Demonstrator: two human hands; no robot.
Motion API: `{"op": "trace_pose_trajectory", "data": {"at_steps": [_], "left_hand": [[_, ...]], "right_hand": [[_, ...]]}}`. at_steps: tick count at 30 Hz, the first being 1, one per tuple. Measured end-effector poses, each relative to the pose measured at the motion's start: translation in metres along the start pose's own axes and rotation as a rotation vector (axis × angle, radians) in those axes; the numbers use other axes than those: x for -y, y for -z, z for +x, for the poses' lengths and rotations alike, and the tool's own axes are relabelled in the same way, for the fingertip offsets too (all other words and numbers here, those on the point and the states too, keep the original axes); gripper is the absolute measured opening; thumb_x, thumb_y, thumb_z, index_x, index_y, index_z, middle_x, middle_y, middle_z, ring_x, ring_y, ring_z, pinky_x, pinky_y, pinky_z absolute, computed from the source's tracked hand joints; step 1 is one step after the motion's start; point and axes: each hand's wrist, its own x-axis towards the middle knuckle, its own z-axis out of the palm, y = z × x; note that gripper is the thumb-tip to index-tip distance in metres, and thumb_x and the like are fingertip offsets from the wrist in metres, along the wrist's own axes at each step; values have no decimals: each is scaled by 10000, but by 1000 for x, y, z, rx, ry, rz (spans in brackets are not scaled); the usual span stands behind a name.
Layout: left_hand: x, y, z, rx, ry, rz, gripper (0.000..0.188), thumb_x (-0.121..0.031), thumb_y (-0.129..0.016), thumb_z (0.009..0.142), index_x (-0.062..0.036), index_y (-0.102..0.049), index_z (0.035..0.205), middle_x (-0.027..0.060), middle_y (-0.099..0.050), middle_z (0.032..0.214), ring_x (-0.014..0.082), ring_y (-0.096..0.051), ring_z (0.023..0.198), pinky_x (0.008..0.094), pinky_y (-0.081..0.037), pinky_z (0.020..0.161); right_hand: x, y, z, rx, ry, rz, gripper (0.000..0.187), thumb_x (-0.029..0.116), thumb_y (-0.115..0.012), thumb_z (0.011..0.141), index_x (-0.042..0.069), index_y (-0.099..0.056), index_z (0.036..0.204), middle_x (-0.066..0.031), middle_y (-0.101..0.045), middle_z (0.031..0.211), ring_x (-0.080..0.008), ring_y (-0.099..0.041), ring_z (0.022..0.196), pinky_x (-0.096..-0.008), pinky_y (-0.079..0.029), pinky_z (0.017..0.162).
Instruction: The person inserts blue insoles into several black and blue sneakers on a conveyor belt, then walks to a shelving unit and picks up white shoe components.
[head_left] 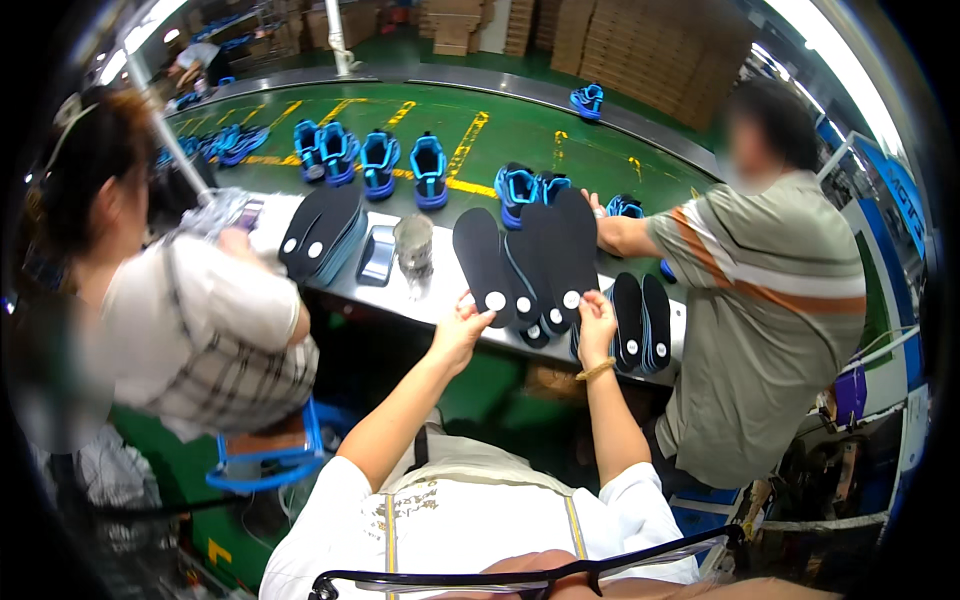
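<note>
My left hand [460, 335] pinches the heel end of a black insole [478, 255] with a round white sticker. Similarly, my right hand [598, 322], a yellowish band at its wrist, grips another black insole [576, 240] by its stickered heel. Both insoles point away from me, raised over the metal table. Between them, more dark insoles [532, 270] with blue undersides overlap, partly hidden. Just right of my right hand lie stacked insoles [640, 315]. Farther left are a pile of insoles [325, 235], a dark glossy phone-like object [376, 257] and a clear cup [413, 245].
Blue and black shoes [378, 165] stand in a row beyond the white-topped table [430, 300]. One person [200, 320] works close on the left; another person [770, 290] in a striped shirt reaches in from the right. A blue stool [265, 450] stands at lower left.
</note>
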Motion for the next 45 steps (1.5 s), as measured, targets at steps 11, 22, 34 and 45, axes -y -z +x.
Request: {"op": "trace_pose_trajectory", "data": {"at_steps": [11, 22, 34, 45], "left_hand": [[61, 37, 90, 449, 977, 669, 452, -428, -466, 792, 3, -479, 927, 136, -563, 813, 219, -575, 650, 329, -494, 555], [-73, 14, 231, 799, 113, 1304, 325, -314, -542, 743, -14, -560, 869, 173, -569, 806, 303, -557, 764, 364, -434, 672], [-4, 30, 409, 318, -404, 1371, 471, -285, -544, 753, -93, -385, 1153, 141, -481, 1049, 295, -478, 932, 353, -379, 760], [-27, 40, 429, 612, -389, 1356, 535, -320, -589, 709, -72, -407, 1147, 167, -430, 1089, 316, -398, 1044, 354, -342, 861]], "right_hand": [[-5, -41, 1, 252, 57, -742, 313, 173, -605, 679, 6, -512, 927, -166, -463, 1025, -325, -427, 979, -391, -325, 847], [-14, -91, 1, 535, 18, -1252, 497, 289, -719, 519, 50, -464, 872, -144, -435, 992, -284, -413, 942, -399, -301, 842], [33, -123, 150, 267, 317, -983, 274, 96, -641, 612, -36, -551, 834, -180, -484, 1032, -311, -481, 831, -350, -406, 731], [46, -171, 234, 556, 354, -1212, 52, 42, -546, 580, 5, -531, 547, -91, -589, 843, -224, -494, 681, -323, -407, 613]]}}
